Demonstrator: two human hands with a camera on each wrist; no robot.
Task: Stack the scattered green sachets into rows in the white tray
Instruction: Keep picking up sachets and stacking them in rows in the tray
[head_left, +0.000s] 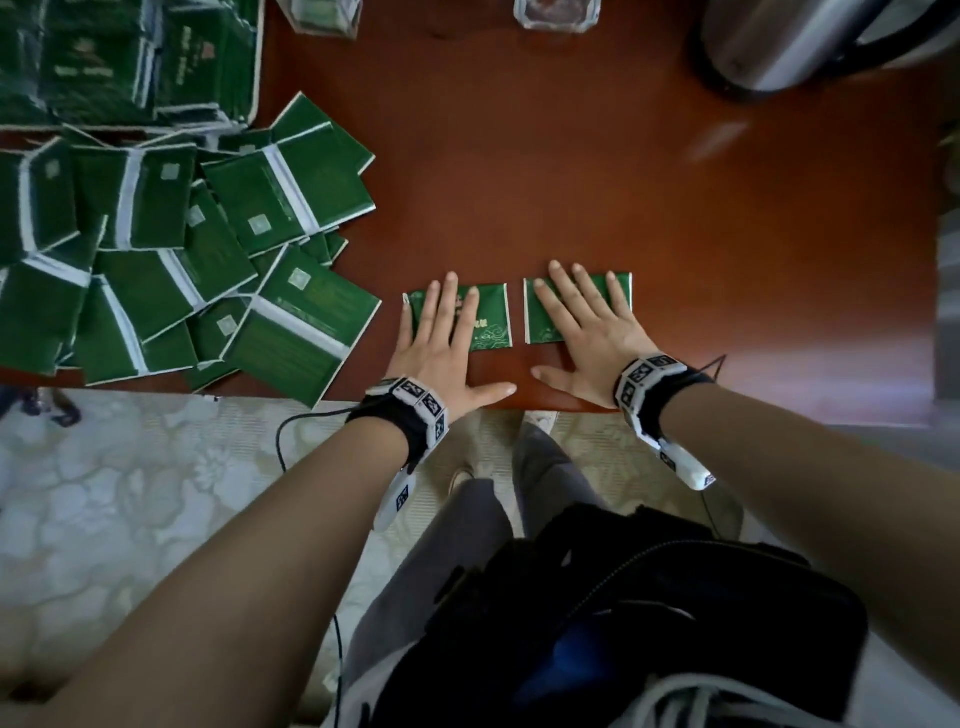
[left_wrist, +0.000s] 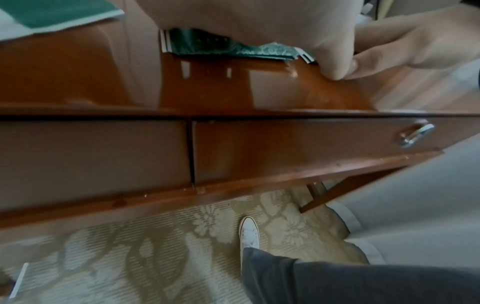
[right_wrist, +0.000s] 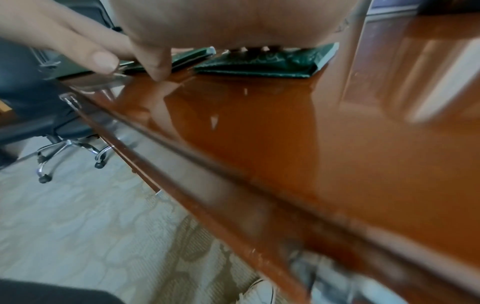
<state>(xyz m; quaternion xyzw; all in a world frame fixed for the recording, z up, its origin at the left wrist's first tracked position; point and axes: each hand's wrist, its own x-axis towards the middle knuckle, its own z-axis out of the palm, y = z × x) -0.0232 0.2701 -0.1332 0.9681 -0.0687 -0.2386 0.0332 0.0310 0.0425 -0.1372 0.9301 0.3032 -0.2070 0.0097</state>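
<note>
Left hand (head_left: 441, 343) and right hand (head_left: 587, 338) lie flat, fingers straight, each pressing seemingly one sachet (head_left: 491, 317)

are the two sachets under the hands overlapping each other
No, the left sachet and right sachet lie side by side with a strip of bare table between them.

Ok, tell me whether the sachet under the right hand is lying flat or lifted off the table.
Flat. The sachet lies on the table with the right hand spread on top, fingers straight.

Glossy reddish wooden desk (head_left: 571, 182), floral beige carpet (head_left: 130, 493), swivel chair (right_wrist: 52, 127)
</note>
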